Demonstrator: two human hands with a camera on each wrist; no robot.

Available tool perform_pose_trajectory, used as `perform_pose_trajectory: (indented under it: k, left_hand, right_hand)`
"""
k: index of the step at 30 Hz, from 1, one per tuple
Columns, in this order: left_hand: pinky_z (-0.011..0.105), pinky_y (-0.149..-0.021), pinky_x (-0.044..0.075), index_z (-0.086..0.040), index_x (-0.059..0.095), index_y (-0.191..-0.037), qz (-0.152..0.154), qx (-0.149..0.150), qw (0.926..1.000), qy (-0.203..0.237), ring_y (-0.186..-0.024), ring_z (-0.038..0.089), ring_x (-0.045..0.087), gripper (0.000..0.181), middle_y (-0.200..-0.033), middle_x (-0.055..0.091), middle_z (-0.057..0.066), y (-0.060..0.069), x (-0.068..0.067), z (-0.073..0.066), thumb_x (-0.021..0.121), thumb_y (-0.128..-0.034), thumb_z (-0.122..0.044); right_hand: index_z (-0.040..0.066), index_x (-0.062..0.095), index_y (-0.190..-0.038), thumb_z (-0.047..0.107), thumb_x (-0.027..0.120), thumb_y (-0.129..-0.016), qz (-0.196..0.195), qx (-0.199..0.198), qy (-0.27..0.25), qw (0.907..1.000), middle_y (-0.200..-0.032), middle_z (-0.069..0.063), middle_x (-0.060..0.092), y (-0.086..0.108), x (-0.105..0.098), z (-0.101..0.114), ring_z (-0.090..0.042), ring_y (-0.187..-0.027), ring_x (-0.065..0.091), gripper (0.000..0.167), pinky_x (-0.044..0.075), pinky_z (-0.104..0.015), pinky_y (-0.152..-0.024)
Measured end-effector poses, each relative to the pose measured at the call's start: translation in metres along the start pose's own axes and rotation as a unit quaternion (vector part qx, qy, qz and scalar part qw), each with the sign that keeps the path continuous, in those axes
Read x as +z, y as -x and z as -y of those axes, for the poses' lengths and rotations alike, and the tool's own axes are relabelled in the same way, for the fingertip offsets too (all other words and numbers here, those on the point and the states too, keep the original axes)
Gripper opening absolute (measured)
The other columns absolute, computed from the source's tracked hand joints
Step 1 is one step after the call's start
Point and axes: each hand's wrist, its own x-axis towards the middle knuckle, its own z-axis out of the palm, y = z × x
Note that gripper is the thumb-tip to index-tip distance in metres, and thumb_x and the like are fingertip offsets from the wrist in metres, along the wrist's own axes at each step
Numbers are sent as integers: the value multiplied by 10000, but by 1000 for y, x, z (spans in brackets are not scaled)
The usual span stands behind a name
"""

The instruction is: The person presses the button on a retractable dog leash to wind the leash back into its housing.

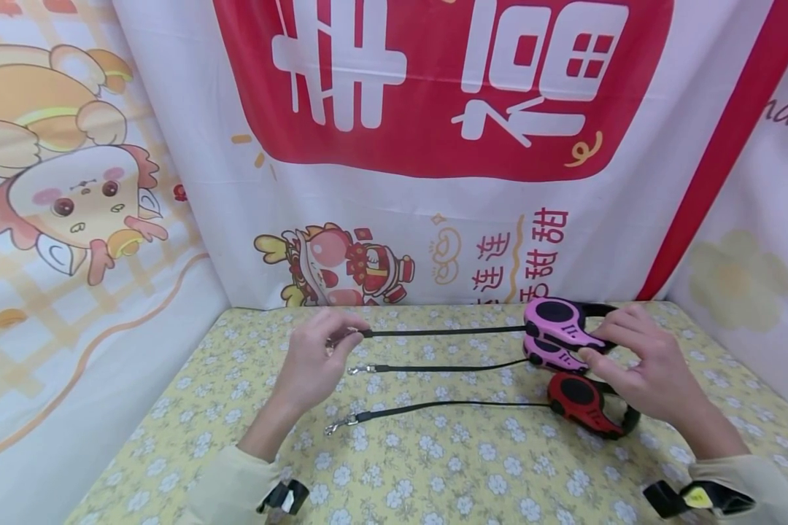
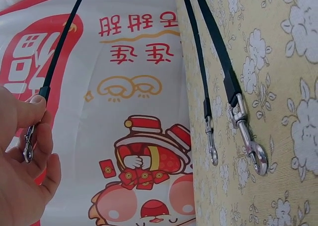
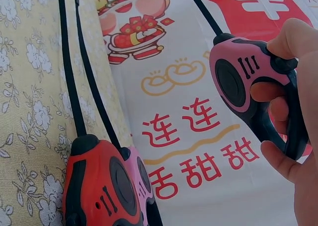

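My right hand [image 1: 643, 357] grips the black handle of a pink retractable dog leash [image 3: 233, 77], raised above the table at the back right. Its black strap runs leftward, nearly straight, to my left hand [image 1: 318, 354], which pinches the strap end by the metal clip [image 2: 30, 144]. Below it on the table lies a second pink retractable leash [image 1: 554, 355], its strap stretched left to a silver clip [image 1: 361, 370]. Nearer the front lies a red retractable leash [image 1: 578, 401], strap also drawn out left, ending in a larger-looking clip [image 2: 251, 149].
A yellow floral cloth [image 1: 433, 467] covers the table. A white printed curtain [image 1: 400, 197] with red panels hangs right behind the table's back edge, and more printed cloth [image 1: 72, 219] hangs at the left side. Black bands are strapped around both sleeves.
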Motion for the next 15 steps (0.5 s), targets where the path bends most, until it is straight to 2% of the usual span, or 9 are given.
perform_pose_trajectory:
  k: [3,9,15]
  left_hand:
    - [245,-793,594,-179,771,-1104,60,-71,10000,-12,-886,86,656,176,-1063,702,-19,0,0,-1,735,-984,-56]
    - [241,-782,597,-170,776,-1091,110,37,9999,-30,-882,78,648,157,-1053,701,-25,1,2,-3,745,-978,-66]
    - [241,-801,601,-181,773,-1089,184,-3,9998,-44,-883,72,643,153,-1054,696,-39,1,4,-4,750,-978,-79]
  right_hand:
    - [116,736,-869,-2,841,-701,13,-4,-15,10000,-933,27,665,0,1,0,-15,-995,487,230,403,-214,-834]
    - [131,729,-860,-4,846,-700,24,3,-20,10000,-930,45,661,0,2,1,-11,-993,485,240,406,-194,-839]
    - [142,724,-855,5,844,-705,4,35,-32,10000,-931,57,659,1,3,1,2,-986,487,236,410,-177,-832]
